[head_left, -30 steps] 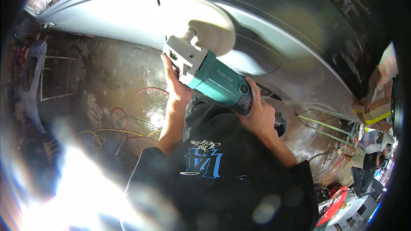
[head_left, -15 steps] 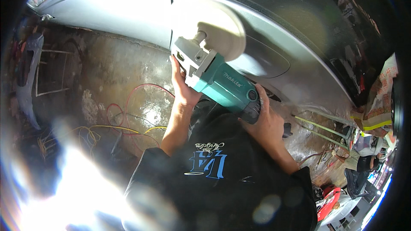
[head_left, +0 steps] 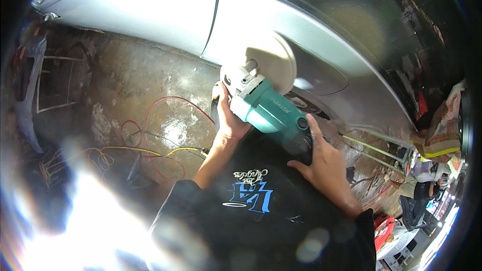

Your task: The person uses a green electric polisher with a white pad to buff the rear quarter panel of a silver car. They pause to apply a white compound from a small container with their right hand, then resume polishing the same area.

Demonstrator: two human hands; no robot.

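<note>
A teal electric polisher (head_left: 273,113) with a silver-grey head is held in front of my chest. Its round cream polishing pad (head_left: 280,62) lies against, or very near, the silver car panel (head_left: 261,15); glare hides the exact contact. My left hand (head_left: 233,120) is closed on the tool's head end, some fingers hidden behind it. Around the dark rear end wraps my right hand (head_left: 324,163), its index finger along the side by a round black cap. A thin curved line marks a rounded flap on the panel to the right of the pad.
Red and yellow cords (head_left: 145,148) loop over the wet, stained floor (head_left: 150,85) on the left. A grey bumper-like part (head_left: 32,90) stands at far left. Pale green bars (head_left: 371,155), a printed sack (head_left: 444,125) and another person (head_left: 416,188) are at right. Strong glare covers the lower left.
The polisher and both hands have shifted down and a little right in the view. The pad sits lower on the panel, and the panel seam also appears farther right.
</note>
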